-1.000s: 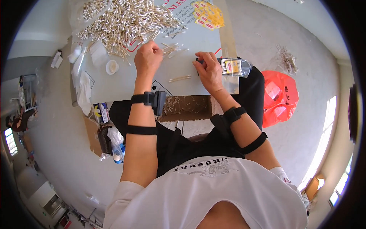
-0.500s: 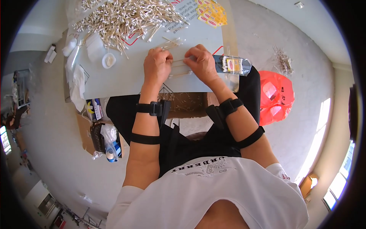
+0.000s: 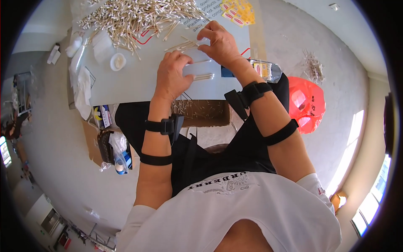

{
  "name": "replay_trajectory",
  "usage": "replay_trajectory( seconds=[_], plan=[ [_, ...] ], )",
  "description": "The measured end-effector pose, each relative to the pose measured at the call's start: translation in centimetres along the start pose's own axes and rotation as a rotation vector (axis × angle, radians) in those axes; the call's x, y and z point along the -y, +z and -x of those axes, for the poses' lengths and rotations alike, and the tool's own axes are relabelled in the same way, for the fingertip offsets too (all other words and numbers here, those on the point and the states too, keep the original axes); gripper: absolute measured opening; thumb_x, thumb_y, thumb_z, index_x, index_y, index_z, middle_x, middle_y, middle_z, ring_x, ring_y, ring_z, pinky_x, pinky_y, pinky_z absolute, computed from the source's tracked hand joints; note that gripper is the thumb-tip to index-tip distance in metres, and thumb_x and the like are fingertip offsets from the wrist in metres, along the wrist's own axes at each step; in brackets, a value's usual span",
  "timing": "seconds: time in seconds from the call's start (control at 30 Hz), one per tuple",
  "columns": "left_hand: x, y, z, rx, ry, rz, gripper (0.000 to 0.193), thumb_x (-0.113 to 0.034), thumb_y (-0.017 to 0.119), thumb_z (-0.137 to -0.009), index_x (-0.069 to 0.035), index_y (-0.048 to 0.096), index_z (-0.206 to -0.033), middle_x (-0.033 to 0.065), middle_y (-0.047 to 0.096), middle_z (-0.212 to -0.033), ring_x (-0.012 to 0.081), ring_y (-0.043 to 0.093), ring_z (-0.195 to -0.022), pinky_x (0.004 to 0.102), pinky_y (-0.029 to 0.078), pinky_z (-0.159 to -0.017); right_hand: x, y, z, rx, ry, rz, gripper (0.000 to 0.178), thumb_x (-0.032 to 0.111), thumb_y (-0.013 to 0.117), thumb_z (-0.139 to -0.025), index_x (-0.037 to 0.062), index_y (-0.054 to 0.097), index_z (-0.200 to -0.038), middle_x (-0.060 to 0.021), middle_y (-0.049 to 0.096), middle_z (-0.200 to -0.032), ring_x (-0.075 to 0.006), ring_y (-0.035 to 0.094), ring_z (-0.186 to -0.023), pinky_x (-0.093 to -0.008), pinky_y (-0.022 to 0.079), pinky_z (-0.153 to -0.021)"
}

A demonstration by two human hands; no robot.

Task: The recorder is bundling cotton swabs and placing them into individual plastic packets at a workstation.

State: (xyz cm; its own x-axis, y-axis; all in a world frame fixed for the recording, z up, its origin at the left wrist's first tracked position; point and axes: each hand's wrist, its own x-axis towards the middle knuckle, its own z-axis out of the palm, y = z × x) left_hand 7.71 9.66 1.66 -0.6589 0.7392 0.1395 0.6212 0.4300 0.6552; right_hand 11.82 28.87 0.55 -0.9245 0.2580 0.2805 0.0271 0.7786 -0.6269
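On the table lies a small row of cotton swabs (image 3: 205,77), its left ends beside the thumb of my left hand (image 3: 171,73). That hand is open, its thumb and index finger apart. A single cotton swab (image 3: 202,61) extends from near its index fingertip; whether they touch I cannot tell. Farther off, my right hand (image 3: 220,44) reaches over a loose cluster of swabs (image 3: 184,44). Its thumb and index finger are spread around the cluster's right ends, with no swab visibly gripped. Beyond both hands rises a large heap of cotton swabs (image 3: 138,21).
A clear pack of swabs with a yellow label (image 3: 262,69) lies by my right wrist. Yellow labels (image 3: 239,11) are at the far right. A small white dish (image 3: 118,62) sits left. An open box with swabs (image 3: 201,111) is below the table edge; a red bag (image 3: 308,105) stands right.
My hands have moved apart: the right went away from me to the loose cluster, the left slightly nearer. The swab that was between both hands' fingers now shows only beside my left hand.
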Motion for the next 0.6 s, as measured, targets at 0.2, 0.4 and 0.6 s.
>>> replay_trajectory(
  seconds=[0.2,0.4,0.6],
  plan=[
    [-0.2,0.8,1.6,-0.05,0.04,-0.089,0.037,-0.009,0.083,-0.057,-0.009,0.065,-0.089,0.0024,0.057,-0.095,0.0263,0.053,-0.097,0.0398,0.041,-0.086,-0.3,0.8,0.1,-0.02,-0.062,0.024,0.02,0.011,0.075,-0.07,0.0118,0.067,-0.089,-0.0055,0.06,-0.101,-0.0279,0.062,-0.092,-0.037,0.051,-0.08],
    [-0.1,0.8,1.7,-0.043,0.032,-0.088,0.03,-0.008,0.078,-0.059,-0.008,0.065,-0.086,0.0032,0.058,-0.093,0.0269,0.054,-0.096,0.0393,0.042,-0.088,-0.8,1.2,0.6,-0.076,0.039,-0.138,0.019,0.012,0.075,-0.07,0.01,0.069,-0.088,-0.0057,0.059,-0.092,-0.0222,0.06,-0.08,-0.0333,0.049,-0.072],
    [-0.1,1.1,1.8,-0.062,0.05,-0.078,0.027,-0.008,0.078,-0.06,-0.009,0.064,-0.083,0.002,0.058,-0.09,0.026,0.054,-0.094,0.0391,0.042,-0.084,-1.2,1.2,1.2,-0.098,0.128,-0.177,0.018,0.014,0.075,-0.07,0.0082,0.07,-0.086,-0.0048,0.058,-0.082,-0.0193,0.056,-0.069,-0.0322,0.047,-0.063]
  ],
)
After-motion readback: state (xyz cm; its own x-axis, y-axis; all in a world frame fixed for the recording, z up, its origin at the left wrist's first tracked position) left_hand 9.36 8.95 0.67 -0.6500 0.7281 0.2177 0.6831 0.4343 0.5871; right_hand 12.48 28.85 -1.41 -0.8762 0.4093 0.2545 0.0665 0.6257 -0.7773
